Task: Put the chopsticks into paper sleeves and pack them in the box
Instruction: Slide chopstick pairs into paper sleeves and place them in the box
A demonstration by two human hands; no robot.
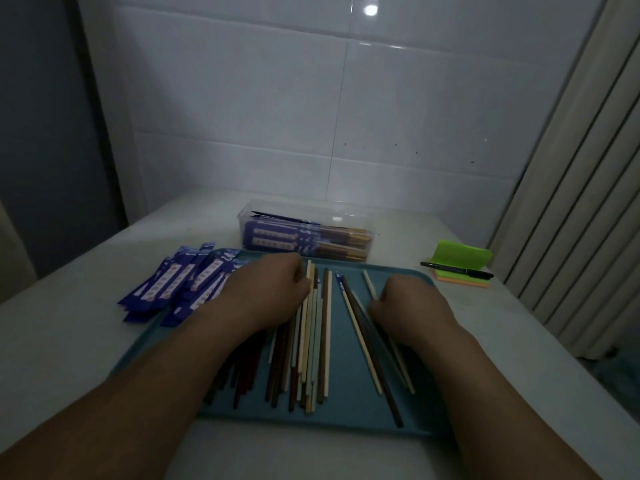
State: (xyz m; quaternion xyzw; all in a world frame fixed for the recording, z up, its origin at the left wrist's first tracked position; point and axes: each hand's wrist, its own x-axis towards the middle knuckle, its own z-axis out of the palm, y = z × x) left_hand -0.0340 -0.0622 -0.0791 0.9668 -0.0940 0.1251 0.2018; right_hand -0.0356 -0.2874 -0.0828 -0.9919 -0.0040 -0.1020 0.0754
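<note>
One table (69,341), box (304,233), tiled wall (277,116)

There is one flat teal plastic tray (346,422). On it lie slim wooden chopsticks (313,341) in pale and dark brown, well over a dozen but too overlapped for an exact count. One heap of blue printed paper sleeves (173,289) holds roughly ten or more. There is one clear plastic box (304,233), one black pen (457,270) and one stack of green and orange sticky notes (464,254). Two bare hands show, a left hand (273,289) and a right hand (405,301).
</note>
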